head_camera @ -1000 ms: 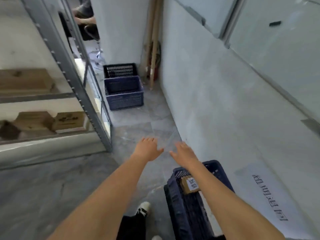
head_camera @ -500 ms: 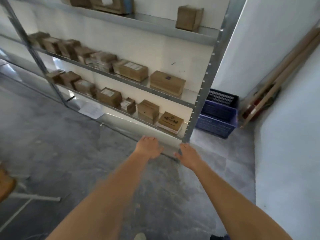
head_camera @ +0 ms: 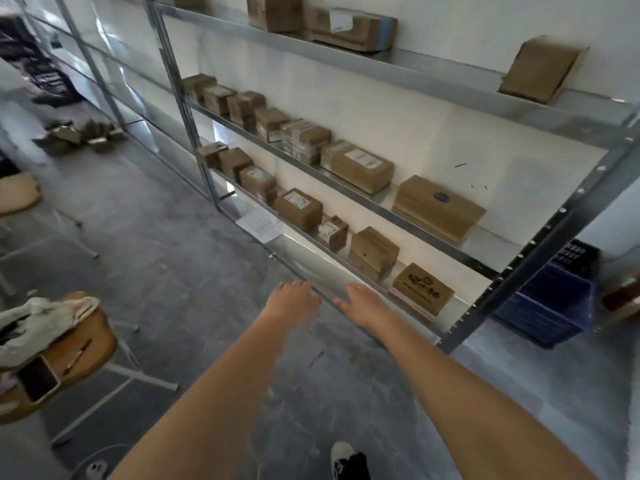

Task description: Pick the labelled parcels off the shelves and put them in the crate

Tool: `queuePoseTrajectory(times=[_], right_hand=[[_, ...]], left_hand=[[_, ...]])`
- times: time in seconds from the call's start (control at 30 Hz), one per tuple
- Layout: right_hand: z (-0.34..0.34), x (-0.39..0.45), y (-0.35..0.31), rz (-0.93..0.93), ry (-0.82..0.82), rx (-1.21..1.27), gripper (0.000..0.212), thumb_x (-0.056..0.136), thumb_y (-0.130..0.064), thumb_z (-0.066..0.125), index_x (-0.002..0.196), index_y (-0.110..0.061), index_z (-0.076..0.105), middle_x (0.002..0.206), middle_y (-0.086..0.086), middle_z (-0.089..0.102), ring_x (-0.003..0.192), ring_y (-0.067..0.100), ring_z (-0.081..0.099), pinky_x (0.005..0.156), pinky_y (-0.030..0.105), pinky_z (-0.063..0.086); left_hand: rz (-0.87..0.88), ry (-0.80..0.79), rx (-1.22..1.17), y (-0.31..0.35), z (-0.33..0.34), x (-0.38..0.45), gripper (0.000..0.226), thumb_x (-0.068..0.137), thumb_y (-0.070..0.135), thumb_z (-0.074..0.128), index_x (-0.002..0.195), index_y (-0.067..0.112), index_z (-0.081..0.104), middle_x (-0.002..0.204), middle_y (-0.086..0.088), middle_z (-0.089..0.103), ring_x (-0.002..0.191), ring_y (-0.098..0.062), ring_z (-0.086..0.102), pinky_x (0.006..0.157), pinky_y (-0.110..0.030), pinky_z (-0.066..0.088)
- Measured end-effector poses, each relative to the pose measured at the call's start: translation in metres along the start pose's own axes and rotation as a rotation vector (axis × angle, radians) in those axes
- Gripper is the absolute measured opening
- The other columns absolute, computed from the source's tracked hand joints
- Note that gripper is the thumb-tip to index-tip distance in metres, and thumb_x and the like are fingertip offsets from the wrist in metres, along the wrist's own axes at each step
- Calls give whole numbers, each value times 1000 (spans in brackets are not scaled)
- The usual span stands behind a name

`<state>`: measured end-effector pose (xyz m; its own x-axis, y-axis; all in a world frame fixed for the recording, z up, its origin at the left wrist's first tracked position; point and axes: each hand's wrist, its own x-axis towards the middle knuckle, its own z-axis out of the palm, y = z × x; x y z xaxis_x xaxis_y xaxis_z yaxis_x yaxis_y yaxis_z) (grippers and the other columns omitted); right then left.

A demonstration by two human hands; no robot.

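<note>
Grey marbled floor [head_camera: 194, 271] is seen throughout. A round wooden stool [head_camera: 74, 355] is placed at lower left, with crumpled white cloth [head_camera: 38, 322] draped over it (a phone [head_camera: 36, 382] is laid beside the cloth). A paper sheet [head_camera: 258, 224] is left on the floor.

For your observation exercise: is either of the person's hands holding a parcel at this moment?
No: the left hand and right hand both reach out with straight, empty fingers, short of the parcels on the bottom shelf.

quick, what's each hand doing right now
Left hand: open, holding nothing.
Right hand: open, holding nothing.
</note>
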<state>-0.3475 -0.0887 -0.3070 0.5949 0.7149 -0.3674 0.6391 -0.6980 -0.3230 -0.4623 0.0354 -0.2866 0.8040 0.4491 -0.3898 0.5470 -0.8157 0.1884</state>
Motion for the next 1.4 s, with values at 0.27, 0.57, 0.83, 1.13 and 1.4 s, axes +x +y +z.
queuePoseTrajectory(times=[0.27,0.57,0.83,1.13,1.4], right_hand=[[-49,110,-55,-200,-88,-55,55,100,-40,46,141,-3,40,145,18,43,133,32,43,108,40,38],[-64,215,-141,-336,-143,-160,50,99,-44,46,130,-4,48,138,17,49,126,31,48,105,41,40],[-80,315,-250,-374,-142,-167,50,99,-42,46,132,-4,46,138,16,48,127,30,46,103,41,40],[-107,430,-344,-352,-151,-178,56,100,-40,46,141,-4,40,145,17,43,132,31,43,107,41,39],[-148,557,-420,-401,-134,-183,56,102,-35,43,147,-5,32,153,14,34,141,28,33,111,40,31]], left_hand=[[-219,162,-115,-58,-50,50,43,98,33,40,131,8,52,133,-16,55,122,-33,51,101,-35,36],[-388,231,-185,-148,-102,91,45,100,33,37,133,6,50,136,-15,52,125,-31,49,104,-34,33],[-428,239,-164,-267,-167,138,47,101,34,36,138,7,46,142,-14,48,131,-29,45,107,-34,31],[-412,224,-212,-374,-237,212,49,102,35,33,143,8,40,145,-14,45,133,-30,41,109,-35,28],[-400,243,-190,-473,-303,318,48,102,35,33,142,8,42,144,-14,47,132,-29,43,109,-35,29]])
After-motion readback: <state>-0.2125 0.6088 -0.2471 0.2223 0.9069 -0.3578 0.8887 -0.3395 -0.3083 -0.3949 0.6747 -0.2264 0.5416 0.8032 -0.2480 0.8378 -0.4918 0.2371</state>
